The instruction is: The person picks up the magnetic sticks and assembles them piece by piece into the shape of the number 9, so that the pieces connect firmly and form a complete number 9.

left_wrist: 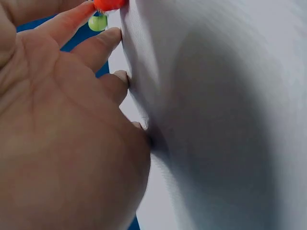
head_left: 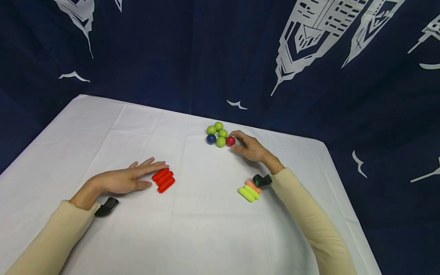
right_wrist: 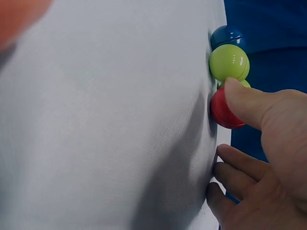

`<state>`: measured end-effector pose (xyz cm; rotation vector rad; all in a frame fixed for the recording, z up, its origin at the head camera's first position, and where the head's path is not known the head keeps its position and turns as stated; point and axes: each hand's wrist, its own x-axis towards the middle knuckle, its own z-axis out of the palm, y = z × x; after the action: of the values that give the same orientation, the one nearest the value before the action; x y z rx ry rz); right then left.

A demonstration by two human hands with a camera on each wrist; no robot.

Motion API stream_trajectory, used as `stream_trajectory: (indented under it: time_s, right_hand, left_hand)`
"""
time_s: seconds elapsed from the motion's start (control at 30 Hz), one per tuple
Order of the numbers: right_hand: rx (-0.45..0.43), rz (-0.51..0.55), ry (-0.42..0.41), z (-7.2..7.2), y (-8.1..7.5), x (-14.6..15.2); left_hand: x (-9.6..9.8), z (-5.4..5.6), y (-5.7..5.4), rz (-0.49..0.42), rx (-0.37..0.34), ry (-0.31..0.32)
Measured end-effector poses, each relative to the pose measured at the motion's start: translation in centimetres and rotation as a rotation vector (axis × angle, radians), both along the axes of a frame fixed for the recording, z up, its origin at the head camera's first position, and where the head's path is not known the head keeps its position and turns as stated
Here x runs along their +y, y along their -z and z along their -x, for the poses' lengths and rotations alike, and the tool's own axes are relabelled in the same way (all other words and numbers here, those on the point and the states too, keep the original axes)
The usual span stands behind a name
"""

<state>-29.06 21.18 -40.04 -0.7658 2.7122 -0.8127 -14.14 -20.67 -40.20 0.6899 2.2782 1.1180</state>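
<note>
At the far side of the table, my right hand (head_left: 252, 148) has thumb and index finger at opposite sides of a glossy red ball (head_left: 230, 141). The right wrist view shows the thumb (right_wrist: 247, 103) pressed against this ball, the index finger hidden behind. Beside it sit several green balls (head_left: 221, 142) and a dark blue ball (head_left: 211, 139) in a tight cluster. On the left, my left hand (head_left: 125, 180) lies low over the cloth, fingers extended. Its index finger touches the rearmost of three red rounded sticks (head_left: 165, 180) lying side by side.
Near the right wrist lie two yellow-green rounded sticks (head_left: 248, 193) and an orange one (head_left: 253, 186), side by side. A white cloth (head_left: 206, 233) covers the table. Behind the table's far edge hangs a dark blue curtain (head_left: 154, 57) with white building prints.
</note>
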Motion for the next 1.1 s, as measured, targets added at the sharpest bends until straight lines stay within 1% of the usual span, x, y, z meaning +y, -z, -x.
stream_trajectory:
  time_s: [0.2,0.33,0.43,0.53,0.67,0.8,0.97,1.1]
  right_hand:
    - [0.037,-0.054,-0.02,0.1,0.2,-0.1]
    - [0.056,-0.05,-0.006,-0.1,0.1,-0.2]
    - [0.076,-0.041,0.014,-0.4,0.1,0.0]
    - [0.094,-0.023,0.045,-1.1,0.0,0.4]
    - [0.103,0.044,0.067,-2.6,-0.2,0.8]
    - [0.126,0.103,0.035,-4.2,-0.5,0.9]
    - [0.154,0.133,-0.01,-6.0,-0.7,1.0]
    - [0.165,0.124,0.006,-6.8,-0.5,0.9]
  left_hand:
    - [0.3,-0.2,-0.3,-0.005,0.067,-0.026]
    - [0.6,-0.3,-0.3,-0.005,0.102,-0.053]
    - [0.8,-0.4,-0.3,0.01,0.131,-0.076]
    - [1.0,-0.4,-0.4,0.027,0.163,-0.088]
    - [1.2,-0.4,-0.6,0.042,0.195,-0.101]
    - [1.3,-0.4,-0.6,0.048,0.205,-0.125]
    - [1.5,-0.4,-0.5,0.056,0.212,-0.145]
    - [1.6,-0.3,-0.3,0.064,0.233,-0.152]
